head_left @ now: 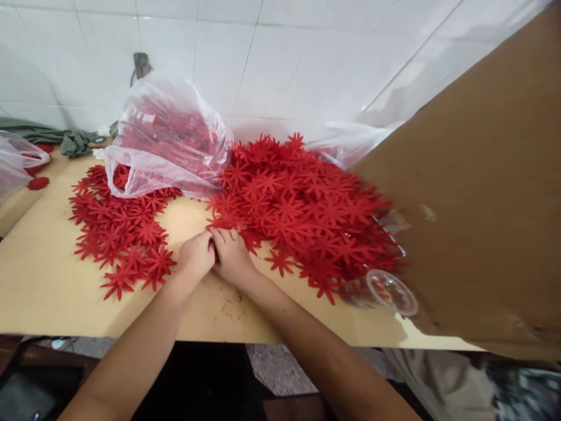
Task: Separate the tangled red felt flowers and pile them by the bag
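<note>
Felt flowers (302, 204), red and star-petalled, heap on the tan board (44, 280) beside the hands. Left hand (196, 255) and right hand (231, 252) press together, fingers curled; what they pinch is hidden. Beyond lies a crinkled clear bag (169, 140).

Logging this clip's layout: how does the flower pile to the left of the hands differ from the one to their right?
The left pile is a thin, spread layer, while the right pile is heaped much higher and holds far more pieces. A clear plastic bag rests on the left pile's far edge; a clear cup lies at the right pile's near edge. Both are the same red star-shaped cutouts on the tan table.
</note>
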`<state>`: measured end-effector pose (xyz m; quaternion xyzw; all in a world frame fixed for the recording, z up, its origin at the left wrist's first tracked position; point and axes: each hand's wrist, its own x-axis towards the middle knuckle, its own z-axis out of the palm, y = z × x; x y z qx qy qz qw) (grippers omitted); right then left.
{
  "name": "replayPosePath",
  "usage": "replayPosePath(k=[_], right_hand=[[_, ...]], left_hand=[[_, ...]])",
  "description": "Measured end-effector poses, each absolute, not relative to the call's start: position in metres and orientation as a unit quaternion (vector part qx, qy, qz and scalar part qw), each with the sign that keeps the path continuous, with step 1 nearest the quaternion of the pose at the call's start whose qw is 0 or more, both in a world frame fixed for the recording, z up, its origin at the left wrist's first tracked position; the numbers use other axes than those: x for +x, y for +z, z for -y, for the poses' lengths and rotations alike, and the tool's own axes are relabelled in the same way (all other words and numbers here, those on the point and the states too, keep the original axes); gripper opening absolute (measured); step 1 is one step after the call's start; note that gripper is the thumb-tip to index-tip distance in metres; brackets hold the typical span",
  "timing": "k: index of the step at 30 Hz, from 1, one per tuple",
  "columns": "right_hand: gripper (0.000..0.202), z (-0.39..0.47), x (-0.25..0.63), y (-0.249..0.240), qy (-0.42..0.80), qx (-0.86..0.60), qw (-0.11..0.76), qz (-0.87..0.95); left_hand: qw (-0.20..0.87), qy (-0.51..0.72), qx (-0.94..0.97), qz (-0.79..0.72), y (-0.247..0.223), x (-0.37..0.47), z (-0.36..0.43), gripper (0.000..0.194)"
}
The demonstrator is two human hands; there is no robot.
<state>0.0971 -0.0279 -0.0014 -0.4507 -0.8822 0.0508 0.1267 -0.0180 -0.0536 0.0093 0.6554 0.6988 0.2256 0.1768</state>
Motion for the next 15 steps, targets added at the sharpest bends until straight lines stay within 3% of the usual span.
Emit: replayPosePath(k=[2,5,8,15], right_hand=[[0.036,0.020,0.092,-0.001,0.074,-0.430,0.121,0.891],[0.025,-0.003,0.095,0.005,0.059,-0.432,0.079,0.896],[0.027,-0.040,0.109,0.022,-0.024,-0.449,0.065,0.891],[0.034,-0.143,0.142,0.080,-0.134,-0.564,0.161,0.798]], left_hand=[[0.187,0.253,0.643,-0.698,0.010,-0.018,0.054,0.027],[0.161,0.331,0.649,-0.666,0.010,-0.017,0.057,0.030],[0.144,0.351,0.677,-0.631,0.008,-0.011,0.062,0.029],[0.210,0.282,0.736,-0.579,0.002,0.019,0.072,0.024]])
